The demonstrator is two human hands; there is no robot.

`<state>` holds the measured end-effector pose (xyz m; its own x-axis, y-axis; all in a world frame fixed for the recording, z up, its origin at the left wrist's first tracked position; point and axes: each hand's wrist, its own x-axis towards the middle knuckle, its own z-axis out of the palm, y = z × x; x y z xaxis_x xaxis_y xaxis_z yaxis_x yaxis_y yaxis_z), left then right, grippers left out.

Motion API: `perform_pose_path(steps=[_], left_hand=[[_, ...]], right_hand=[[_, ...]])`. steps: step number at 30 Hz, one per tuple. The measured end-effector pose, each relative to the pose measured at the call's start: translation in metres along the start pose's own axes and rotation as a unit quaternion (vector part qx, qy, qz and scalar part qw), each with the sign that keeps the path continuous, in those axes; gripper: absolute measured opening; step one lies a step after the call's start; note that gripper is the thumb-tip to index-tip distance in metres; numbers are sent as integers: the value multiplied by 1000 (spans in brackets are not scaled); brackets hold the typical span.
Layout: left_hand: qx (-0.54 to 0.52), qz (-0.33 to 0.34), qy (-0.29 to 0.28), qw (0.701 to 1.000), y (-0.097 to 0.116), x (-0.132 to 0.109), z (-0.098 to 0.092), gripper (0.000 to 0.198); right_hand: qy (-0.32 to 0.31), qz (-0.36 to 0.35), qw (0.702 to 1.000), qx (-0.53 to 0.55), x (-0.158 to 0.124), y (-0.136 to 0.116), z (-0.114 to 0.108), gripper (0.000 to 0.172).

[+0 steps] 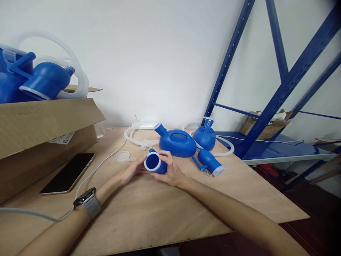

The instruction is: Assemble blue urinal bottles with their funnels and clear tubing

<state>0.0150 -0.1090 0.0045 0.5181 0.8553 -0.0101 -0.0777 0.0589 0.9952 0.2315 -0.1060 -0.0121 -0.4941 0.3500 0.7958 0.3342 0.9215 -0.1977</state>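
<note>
A blue plastic urinal head (163,168), a cup-like piece with a white rim, is held low over the table with its round mouth tilted toward me. My right hand (172,170) wraps around its right side, thumb on top. On the other side, my left hand (137,168) grips it near the rim; some of those fingers are hidden behind it. A clear round lid (123,156) with a small tab lies just beyond my left hand. Past my right hand sit a blue urinal bottle (178,144) with a handle and a second blue head (210,162) with a clear cap.
Another blue bottle (204,138) stands farther back among looped clear hoses (226,153). At left, a cardboard box (48,122) carries more blue parts (50,80). A phone (68,173) and white cable (99,164) lie nearby. A blue metal shelf (282,151) adjoins the table's right side.
</note>
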Motion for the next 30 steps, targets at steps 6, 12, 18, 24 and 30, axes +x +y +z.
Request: perform_pose_path(steps=[6, 12, 18, 24, 30], left_hand=[[20, 3, -62, 998, 3, -7, 7, 87], [-12, -3, -58, 998, 5, -8, 9, 84], [-50, 2, 1, 999, 8, -5, 12, 80], [0, 47, 76, 996, 6, -1, 3, 79], [34, 56, 79, 995, 3, -1, 0, 75]], right_hand=[[-55, -7, 998, 29, -4, 6, 3, 93], [-39, -57, 996, 64, 1, 2, 2, 86], [-31, 4, 994, 100, 4, -1, -1, 77], [18, 274, 922, 274, 8, -6, 0, 88], [-31, 352, 845, 401, 19, -17, -3, 93]])
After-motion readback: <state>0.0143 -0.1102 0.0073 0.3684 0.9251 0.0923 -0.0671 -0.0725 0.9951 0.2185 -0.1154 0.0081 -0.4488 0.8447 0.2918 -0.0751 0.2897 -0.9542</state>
